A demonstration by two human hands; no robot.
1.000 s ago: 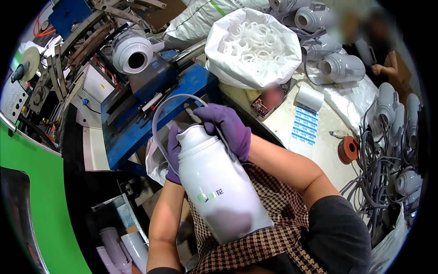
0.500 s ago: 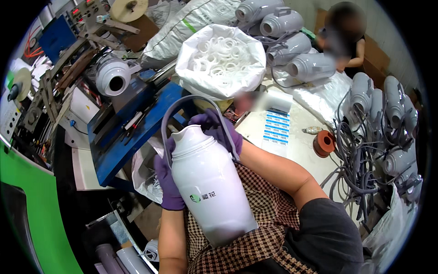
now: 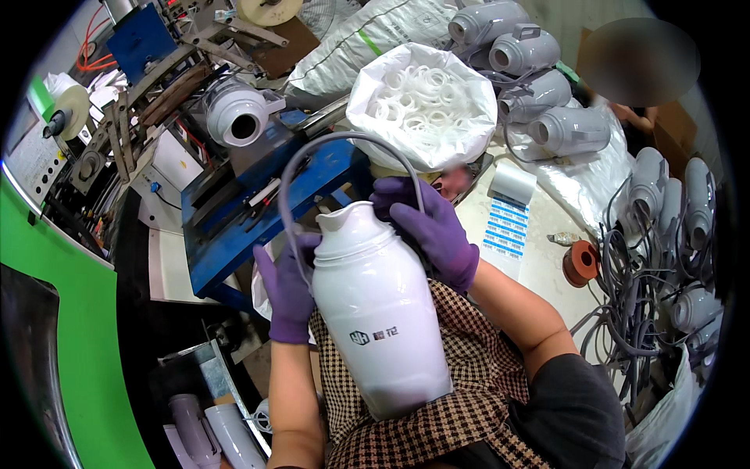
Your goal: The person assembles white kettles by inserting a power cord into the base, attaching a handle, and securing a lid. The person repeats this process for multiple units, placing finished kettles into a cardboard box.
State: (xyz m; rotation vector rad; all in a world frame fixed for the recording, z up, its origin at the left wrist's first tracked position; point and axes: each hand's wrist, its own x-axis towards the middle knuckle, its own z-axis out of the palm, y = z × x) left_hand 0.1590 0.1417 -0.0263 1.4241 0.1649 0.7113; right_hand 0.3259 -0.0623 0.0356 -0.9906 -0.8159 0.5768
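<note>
A pale grey vacuum flask (image 3: 383, 313) with a pouring lip leans upright on my lap against a checked apron, its spout end away from me. A grey carrying handle (image 3: 351, 134) arches over its mouth. My left hand (image 3: 287, 293), in a purple glove, is at the flask's left shoulder beside the handle's lower end. Its thumb stands away and its fingers are partly behind the flask. My right hand (image 3: 437, 234), also gloved, closes over the handle's right side, which it hides, with the thumb near the flask's neck.
A white sack (image 3: 422, 148) of translucent rings stands ahead. More flasks (image 3: 574, 131) lie at the back right. On the right table are a label roll (image 3: 512, 184), a brown spool (image 3: 580, 263) and loose grey handles (image 3: 617, 313). A blue bench (image 3: 203, 262) stands left; another person is far right.
The view has shifted left, so the surroundings sit further right. My right hand has come out from behind the handle to cover its right side. My left thumb has spread away from the flask.
</note>
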